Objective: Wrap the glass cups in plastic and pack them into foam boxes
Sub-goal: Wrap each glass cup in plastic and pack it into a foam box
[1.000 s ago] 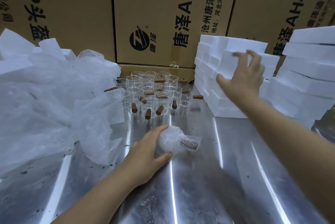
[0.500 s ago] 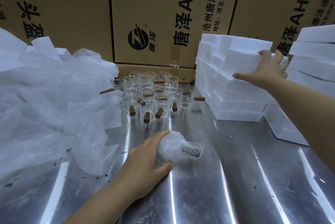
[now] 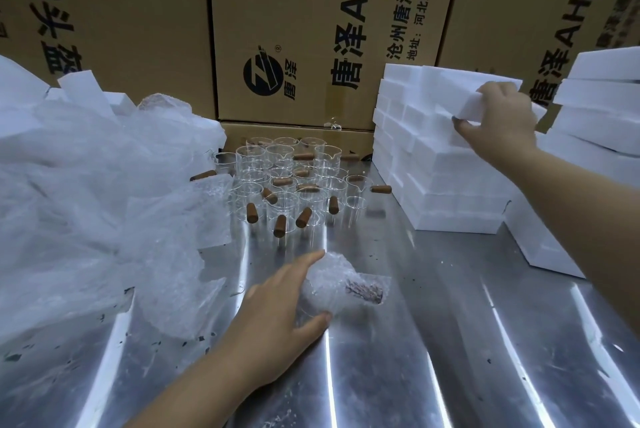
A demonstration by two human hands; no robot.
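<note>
Right hand (image 3: 498, 123) has now gripped the top foam box (image 3: 460, 92), tilting it off the stack (image 3: 433, 178) at the far right of the bench (image 3: 433, 341). Left hand (image 3: 277, 317) cups the bubble-wrapped cup (image 3: 332, 285) mid-bench, thumb and fingers round it.

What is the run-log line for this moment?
step: fetch foam box | left hand: holds wrapped cup on table | right hand: grips foam box atop stack | bare cups: clustered behind

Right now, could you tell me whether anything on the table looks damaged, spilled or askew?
Nothing looks broken or spilled. The glass cups stand upright. Small dark specks litter the steel table beside the plastic heap, and the top foam box sits tilted only because the right hand grips it.
</note>
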